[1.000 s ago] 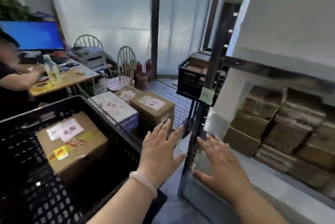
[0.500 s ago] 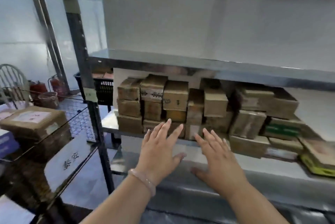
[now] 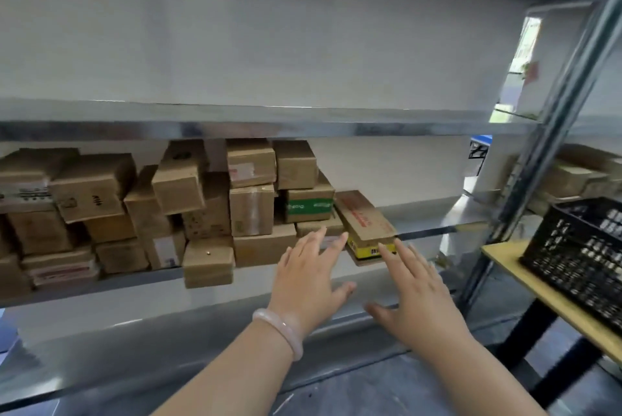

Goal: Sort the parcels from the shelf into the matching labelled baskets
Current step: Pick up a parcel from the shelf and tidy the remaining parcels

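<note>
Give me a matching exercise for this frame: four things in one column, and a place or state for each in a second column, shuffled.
Things:
1. left hand
2. flat box with yellow edge
3. black basket
4. box with green band

Places or states:
A. on the wooden table at far right
B. open, empty, bracelet at the wrist
C. stacked among the parcels, just left of the flat box
D. right end of the parcel row, jutting over the shelf edge

Pairs: 1-B, 2-D, 3-A, 4-C

We note a plain white wall (image 3: pixel 255 45) behind grey metal racking, a dark grey floor (image 3: pixel 387 388), and a yellow-topped surface (image 3: pixel 545 294) at right, daylight beyond.
</note>
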Demonstrator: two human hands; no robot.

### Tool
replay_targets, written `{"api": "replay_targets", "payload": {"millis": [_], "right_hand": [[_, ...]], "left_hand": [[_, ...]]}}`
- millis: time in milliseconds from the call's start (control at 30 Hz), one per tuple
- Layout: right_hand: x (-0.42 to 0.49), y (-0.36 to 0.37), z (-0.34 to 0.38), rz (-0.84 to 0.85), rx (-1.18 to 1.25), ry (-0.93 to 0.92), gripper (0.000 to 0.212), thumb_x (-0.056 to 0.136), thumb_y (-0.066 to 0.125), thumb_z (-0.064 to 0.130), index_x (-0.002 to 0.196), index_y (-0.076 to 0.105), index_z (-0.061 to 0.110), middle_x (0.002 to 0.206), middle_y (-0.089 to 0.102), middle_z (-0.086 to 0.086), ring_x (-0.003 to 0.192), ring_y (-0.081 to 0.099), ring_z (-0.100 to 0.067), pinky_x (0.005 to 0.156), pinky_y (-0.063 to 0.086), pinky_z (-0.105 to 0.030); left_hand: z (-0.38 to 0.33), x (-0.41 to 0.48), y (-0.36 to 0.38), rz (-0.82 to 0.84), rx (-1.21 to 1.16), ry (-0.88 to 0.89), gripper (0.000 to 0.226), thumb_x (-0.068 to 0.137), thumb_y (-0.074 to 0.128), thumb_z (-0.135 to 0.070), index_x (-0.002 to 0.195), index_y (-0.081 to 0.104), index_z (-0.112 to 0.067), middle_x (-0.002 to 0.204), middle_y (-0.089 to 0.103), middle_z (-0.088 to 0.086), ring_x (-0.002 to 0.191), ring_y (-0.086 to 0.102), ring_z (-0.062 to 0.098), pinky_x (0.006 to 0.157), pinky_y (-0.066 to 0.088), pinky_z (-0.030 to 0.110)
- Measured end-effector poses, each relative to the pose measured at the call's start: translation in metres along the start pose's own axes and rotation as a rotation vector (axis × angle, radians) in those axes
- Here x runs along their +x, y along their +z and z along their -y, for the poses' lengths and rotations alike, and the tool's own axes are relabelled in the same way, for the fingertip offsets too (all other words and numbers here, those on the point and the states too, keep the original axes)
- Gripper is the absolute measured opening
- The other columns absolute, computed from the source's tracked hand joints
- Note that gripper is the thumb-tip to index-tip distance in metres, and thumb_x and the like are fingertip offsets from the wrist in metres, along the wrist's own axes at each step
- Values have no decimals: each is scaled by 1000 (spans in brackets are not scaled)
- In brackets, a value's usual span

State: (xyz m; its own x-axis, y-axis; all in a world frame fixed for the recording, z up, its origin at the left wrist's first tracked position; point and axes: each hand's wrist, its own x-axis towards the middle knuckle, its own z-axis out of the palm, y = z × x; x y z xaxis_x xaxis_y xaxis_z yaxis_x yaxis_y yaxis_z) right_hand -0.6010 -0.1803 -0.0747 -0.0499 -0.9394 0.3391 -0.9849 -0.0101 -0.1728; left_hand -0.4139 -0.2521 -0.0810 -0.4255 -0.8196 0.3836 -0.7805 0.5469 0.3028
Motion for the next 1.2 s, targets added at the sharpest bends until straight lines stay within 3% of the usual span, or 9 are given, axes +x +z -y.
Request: {"api": "replay_targets", "payload": {"millis": [200,300,533,767,900,1200], "right_hand": [[12,17,-52,-46,66,56,80,85,64,53,151,23,39,159,17,14,144,0,0,118,1,-29],[34,33,-73,-22,62,96,78,87,59,56,152,19,39,154,9,22,140,-7,5,117,-4,-27],[116,67,-112,62,49,180,78,89,53,59,153,11,42,162,10,13,147,1,-7,113,-7,-23],[168,112,-132,171,137,275,76,90,55,56,153,17,38,161,12,15,147,8,-6,120,12,-32],[194,128,-153,240,196,315,74,90,56,56,153,20,38,160,16,12,143,25,-11,115,27,-33],[277,165,-201,386,307,273,73,91,56,51,153,22,34,160,19,5,144,24,-18,111,31,-39]], "left_hand": [[-16,48,50,113,-4,24,78,90,51,-64,155,15,-42,165,17,0,150,17,22,120,21,45],[-12,79,75,141,-27,24,76,91,51,-63,155,17,-40,164,18,0,150,16,22,120,20,43],[14,153,127,225,-93,-6,74,93,48,-62,155,15,-41,165,15,-1,151,12,21,120,17,42],[33,211,175,373,-210,-86,74,93,50,-60,155,14,-42,165,12,-2,151,10,23,121,16,44],[38,228,195,437,-247,-144,72,94,48,-59,155,13,-43,165,11,-4,151,8,24,121,16,44],[21,256,225,489,-249,-366,73,94,47,-59,155,9,-43,165,9,1,150,9,27,119,19,43]]}}
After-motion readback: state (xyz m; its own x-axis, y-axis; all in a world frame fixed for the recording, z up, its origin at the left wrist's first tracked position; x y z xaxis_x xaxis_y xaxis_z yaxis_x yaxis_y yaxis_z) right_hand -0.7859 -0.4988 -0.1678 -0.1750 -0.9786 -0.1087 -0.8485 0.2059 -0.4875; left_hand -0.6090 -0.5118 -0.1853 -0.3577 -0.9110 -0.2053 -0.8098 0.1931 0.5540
